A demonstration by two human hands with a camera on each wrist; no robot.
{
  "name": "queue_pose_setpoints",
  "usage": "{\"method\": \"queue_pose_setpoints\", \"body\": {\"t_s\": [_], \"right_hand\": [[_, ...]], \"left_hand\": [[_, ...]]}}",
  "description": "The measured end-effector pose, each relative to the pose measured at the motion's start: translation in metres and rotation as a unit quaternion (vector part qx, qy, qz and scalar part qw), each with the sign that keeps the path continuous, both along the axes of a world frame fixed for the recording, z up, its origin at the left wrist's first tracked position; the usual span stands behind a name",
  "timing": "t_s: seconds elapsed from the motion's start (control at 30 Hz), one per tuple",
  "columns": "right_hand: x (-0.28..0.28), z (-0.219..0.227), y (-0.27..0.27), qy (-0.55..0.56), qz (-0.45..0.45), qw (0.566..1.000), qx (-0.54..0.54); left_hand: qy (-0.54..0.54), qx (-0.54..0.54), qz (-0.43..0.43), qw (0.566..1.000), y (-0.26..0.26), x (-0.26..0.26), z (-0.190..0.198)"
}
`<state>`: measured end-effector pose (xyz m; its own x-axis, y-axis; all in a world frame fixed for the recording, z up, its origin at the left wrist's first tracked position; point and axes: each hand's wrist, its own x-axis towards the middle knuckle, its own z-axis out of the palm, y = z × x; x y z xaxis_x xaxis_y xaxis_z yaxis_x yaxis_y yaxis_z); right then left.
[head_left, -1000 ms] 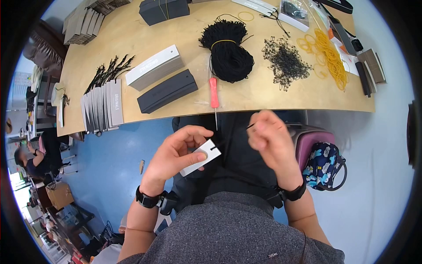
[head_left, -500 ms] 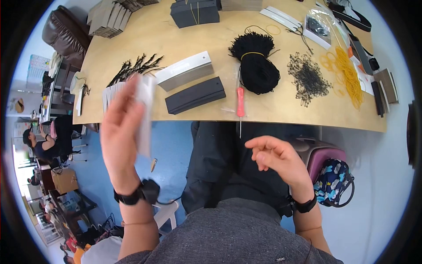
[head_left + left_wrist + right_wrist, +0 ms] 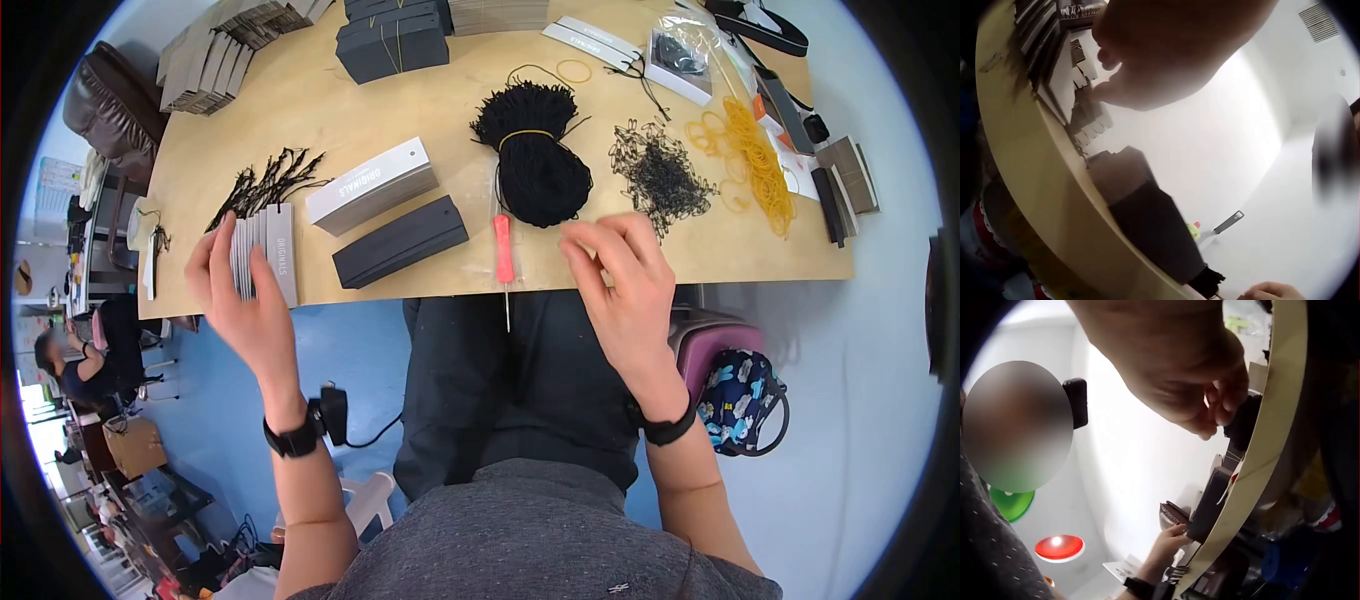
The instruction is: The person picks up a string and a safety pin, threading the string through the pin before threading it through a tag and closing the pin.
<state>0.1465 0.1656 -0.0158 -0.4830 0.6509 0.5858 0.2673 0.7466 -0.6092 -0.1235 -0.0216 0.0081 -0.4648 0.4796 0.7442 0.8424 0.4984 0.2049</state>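
At the left of the table in the head view, my left hand (image 3: 245, 315) is at a row of white hang tags (image 3: 283, 255), its fingers and thumb spread at the sides of the row. Black cords (image 3: 265, 185) trail from the tags' far ends. My right hand (image 3: 628, 300) hovers by the table's front edge with loosely bent fingers and nothing visible in them. Nearest to it are a bundle of black cords (image 3: 545, 175) tied with a yellow band and a pile of small black pins (image 3: 660, 175). A red-handled tool (image 3: 503, 250) with a thin metal shaft juts over the edge.
Between the tag row and the tool stand a stack of white tags (image 3: 370, 190) and a dark stack (image 3: 400, 245). Yellow rubber bands (image 3: 758, 165) lie at the right. Banded dark stacks (image 3: 395, 50) and grey card stacks (image 3: 205, 80) stand farther back.
The left hand has carried a white tag from over the lap to the row at the left and its fingers have spread. The right hand has moved forward toward the table edge.
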Motion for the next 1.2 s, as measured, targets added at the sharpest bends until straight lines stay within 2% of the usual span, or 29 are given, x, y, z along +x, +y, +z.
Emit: {"method": "queue_pose_setpoints", "body": {"t_s": [0.07, 0.1, 0.13, 0.2, 0.27, 0.3, 0.37, 0.4, 0.5, 0.63, 0.7, 0.73, 0.8, 0.93, 1.03, 1.2], "right_hand": [[-0.011, 0.002, 0.01, -0.013, -0.015, 0.999, 0.036], [-0.014, 0.002, 0.013, -0.025, -0.03, 0.997, 0.071], [-0.015, 0.0, 0.015, -0.027, -0.027, 0.997, 0.071], [-0.016, -0.007, 0.019, -0.036, -0.047, 0.994, 0.089], [-0.012, -0.002, 0.01, -0.037, -0.04, 0.996, 0.069], [-0.01, -0.001, 0.006, -0.037, -0.034, 0.998, 0.049], [-0.01, -0.004, 0.006, -0.024, -0.035, 0.997, 0.059], [-0.011, -0.006, 0.008, -0.009, -0.035, 0.997, 0.069], [-0.016, -0.008, 0.022, -0.027, -0.038, 0.993, 0.107], [-0.015, -0.009, 0.023, -0.039, -0.024, 0.996, 0.078], [-0.011, -0.006, 0.015, -0.045, -0.024, 0.995, 0.083], [-0.008, -0.003, 0.009, -0.046, -0.022, 0.995, 0.081], [-0.005, 0.001, -0.002, -0.036, -0.003, 0.997, 0.071], [-0.003, -0.004, -0.006, -0.015, 0.0, 0.997, 0.071], [-0.009, -0.002, 0.01, -0.008, -0.03, 0.996, 0.082], [-0.016, -0.008, 0.022, -0.025, -0.004, 0.992, 0.12]], "left_hand": [[-0.131, 0.039, -0.055, 0.989, -0.006, 0.036, 0.007], [-0.179, 0.035, -0.141, 0.973, -0.003, 0.053, 0.009], [-0.224, 0.03, -0.225, 0.948, 0.0, 0.069, 0.01], [-0.321, 0.013, -0.307, 0.896, 0.005, 0.09, -0.001], [-0.434, -0.025, -0.365, 0.824, 0.011, 0.106, -0.007], [-0.436, -0.025, -0.364, 0.823, 0.016, 0.115, -0.007], [-0.552, -0.012, -0.385, 0.74, 0.028, 0.13, -0.005], [-0.563, -0.019, -0.397, 0.725, 0.034, 0.133, -0.005], [-0.563, -0.033, -0.422, 0.709, 0.044, 0.138, -0.004], [-0.575, -0.035, -0.419, 0.702, 0.048, 0.14, -0.009], [-0.663, -0.015, -0.378, 0.646, 0.051, 0.139, -0.009], [-0.664, -0.014, -0.376, 0.646, 0.053, 0.139, -0.008], [-0.751, 0.006, -0.343, 0.564, 0.06, 0.139, -0.005], [-0.759, 0.005, -0.371, 0.535, 0.066, 0.139, -0.005], [-0.751, -0.003, -0.37, 0.548, 0.065, 0.141, -0.005], [-0.744, -0.034, -0.372, 0.555, 0.06, 0.14, -0.009]]}}
